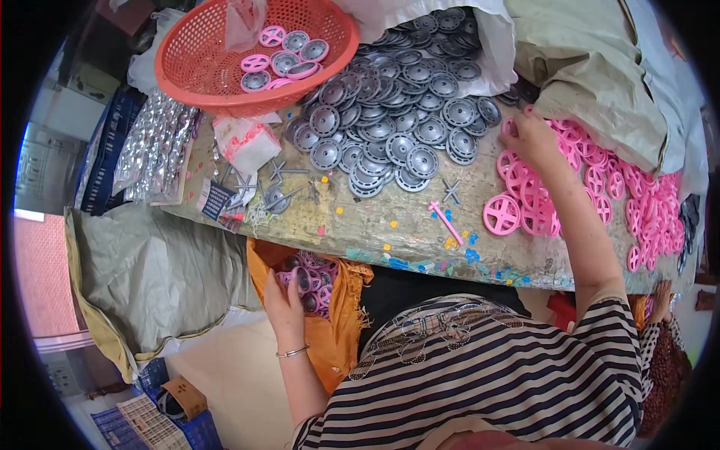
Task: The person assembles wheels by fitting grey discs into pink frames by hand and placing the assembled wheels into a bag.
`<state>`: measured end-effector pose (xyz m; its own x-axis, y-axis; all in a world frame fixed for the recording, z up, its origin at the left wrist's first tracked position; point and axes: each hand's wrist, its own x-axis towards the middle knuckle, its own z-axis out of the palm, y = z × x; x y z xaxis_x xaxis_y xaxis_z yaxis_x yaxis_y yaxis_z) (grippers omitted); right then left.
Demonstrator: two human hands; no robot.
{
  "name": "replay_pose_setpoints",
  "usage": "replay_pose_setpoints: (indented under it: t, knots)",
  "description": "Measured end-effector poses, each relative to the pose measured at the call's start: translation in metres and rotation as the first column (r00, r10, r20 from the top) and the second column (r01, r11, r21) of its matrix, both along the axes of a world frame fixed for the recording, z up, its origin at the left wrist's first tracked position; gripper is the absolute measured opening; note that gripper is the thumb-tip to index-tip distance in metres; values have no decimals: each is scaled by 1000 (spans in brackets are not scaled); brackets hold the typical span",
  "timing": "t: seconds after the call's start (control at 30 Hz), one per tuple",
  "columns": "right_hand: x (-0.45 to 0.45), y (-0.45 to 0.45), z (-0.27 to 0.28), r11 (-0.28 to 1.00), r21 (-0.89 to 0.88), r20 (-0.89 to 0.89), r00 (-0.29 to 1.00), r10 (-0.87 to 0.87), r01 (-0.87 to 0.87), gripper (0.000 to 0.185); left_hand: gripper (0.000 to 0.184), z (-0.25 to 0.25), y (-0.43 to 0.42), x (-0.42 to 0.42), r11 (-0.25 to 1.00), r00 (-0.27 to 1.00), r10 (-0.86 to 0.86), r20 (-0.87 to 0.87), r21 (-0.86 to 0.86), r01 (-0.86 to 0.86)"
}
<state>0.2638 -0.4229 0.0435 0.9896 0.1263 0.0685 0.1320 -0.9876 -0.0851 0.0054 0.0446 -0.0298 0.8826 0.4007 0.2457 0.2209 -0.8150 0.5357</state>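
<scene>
My left hand (283, 304), with a bracelet at the wrist, is low at the mouth of an orange sack (330, 345). Its fingers are closed at a pink-rimmed wheel with a dark centre (303, 280); more such wheels (324, 296) lie inside the sack. Across the table, my right hand (534, 140) reaches to the pile of pink spoked rings (529, 187). Its fingertips pinch one pink ring (510, 127) at the pile's far left edge. Left of that hand spreads a heap of grey discs (401, 120).
A red-orange basket (180, 79) holds several pink-and-grey wheels. Grey cross-shaped pieces (277, 171) and a pink rod-like piece (446, 223) lie on the worn table (352, 225). Large sacks (592, 67) stand behind. Another person's hand (661, 300) shows at the far right.
</scene>
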Motion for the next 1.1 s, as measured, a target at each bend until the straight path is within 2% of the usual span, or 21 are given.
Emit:
replay_pose_setpoints:
  t: [0.1, 0.13, 0.2, 0.23, 0.27, 0.3, 0.33, 0.43, 0.53, 0.6, 0.63, 0.7, 0.73, 0.8, 0.83, 0.9, 1.0, 1.1]
  knots:
    - [11, -14, -33, 995, 78, 94, 994, 62, -70, 23, 34, 26, -35, 14, 919, 1000, -19, -5, -394, 16]
    - [11, -8, -29, 982, 160, 129, 989, 76, -96, 24, 31, 30, -44, 19, 925, 996, -78, 31, -372, 84]
    - [1, 15, -6, 936, 318, 193, 977, 91, -151, 25, 28, 43, -71, 32, 693, 997, -74, 2, -719, 53]
    - [-15, 38, 17, 891, 420, 140, 982, 125, -174, 25, 30, 47, -84, 37, 599, 990, -142, 10, -795, 94]
    - [-37, 66, 34, 835, 519, 92, 983, 160, -184, 25, 31, 51, -98, 44, 493, 977, -212, 28, -860, 131]
    - [-59, 87, 33, 740, 580, 218, 940, 263, -342, 15, 33, 57, -118, 53, 366, 968, -234, 87, -915, 170]
    - [-77, 102, 34, 664, 626, 143, 898, 416, -408, 16, 36, 62, -136, 61, 229, 957, -248, 152, -950, 211]
    - [-120, 142, 36, 518, 561, 251, 729, 637, -646, 12, 40, 61, -169, 77, -129, 940, -286, 185, -980, 154]
    - [-113, 142, 14, 427, 694, 162, 704, 692, -579, 11, 40, 52, -169, 83, -90, 950, -295, 99, -993, 75]
    - [-93, 133, 15, 513, 790, 29, 856, 516, -336, 16, 39, 50, -161, 80, -74, 960, -261, 98, -994, 82]
    - [-74, 129, 8, 580, 747, 40, 892, 450, -326, 21, 38, 50, -156, 77, -63, 966, -240, 97, -994, 84]
    - [-46, 121, -28, 797, 435, 308, 901, 305, -418, 40, 38, 50, -158, 75, -98, 980, -186, 70, -994, 53]
    - [-40, 123, -24, 864, 362, 230, 932, 280, -349, 48, 38, 52, -161, 74, -122, 985, -166, 53, -992, 33]
    - [-29, 122, -35, 850, 364, 202, 924, 326, -380, 52, 38, 49, -163, 71, -128, 986, -161, 39, -992, 18]
    - [-27, 123, -34, 849, 381, 208, 928, 308, -367, 46, 38, 46, -161, 69, -124, 984, -166, 57, -992, 37]
    - [-28, 123, -23, 825, 549, -48, 981, 190, -133, 42, 39, 39, -157, 67, -128, 972, -213, 95, -989, 69]
    - [-38, 118, -14, 553, 824, -14, 973, 231, -119, 42, 38, 42, -152, 68, -120, 981, -172, 94, -990, 74]
    - [-89, 143, 21, 339, 931, -271, 879, 391, 137, 43, 37, 50, -154, 71, -125, 974, -192, 119, -988, 96]
